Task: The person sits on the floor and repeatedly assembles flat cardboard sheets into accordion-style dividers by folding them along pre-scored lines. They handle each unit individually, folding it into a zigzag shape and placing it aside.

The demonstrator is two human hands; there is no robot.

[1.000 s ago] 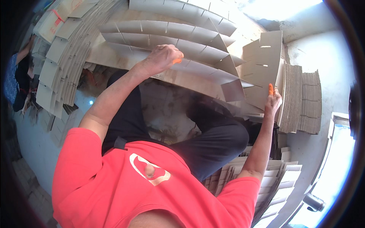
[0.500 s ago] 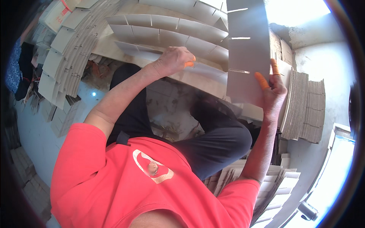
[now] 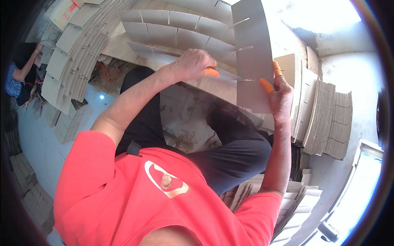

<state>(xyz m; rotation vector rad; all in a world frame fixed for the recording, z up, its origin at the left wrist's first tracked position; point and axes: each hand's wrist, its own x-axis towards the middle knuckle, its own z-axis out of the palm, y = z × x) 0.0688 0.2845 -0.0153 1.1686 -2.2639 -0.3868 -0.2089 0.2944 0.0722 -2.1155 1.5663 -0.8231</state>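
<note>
My right hand, with orange finger covers on thumb and finger, grips a grey slotted cardboard strip near its lower right edge. The strip stands across the right ends of several long slotted cardboard strips, set on edge in rows on the bench. My left hand is closed, its orange-covered fingertips pinching the top edge of the nearest long strip. Some of the crosswise strip's slots lie at the long strips' edges; how far they are fitted together I cannot tell.
Tall stacks of slotted cardboard strips stand at the left. More stacked cardboard is at the right, with a further pile beside my right elbow. The wooden bench lies ahead of my knees. Another person's arm shows far left.
My right hand has brought the crosswise strip left, against the ends of the long strips. My left hand has shifted slightly right. At the far left, the other person's arm has come into view.
</note>
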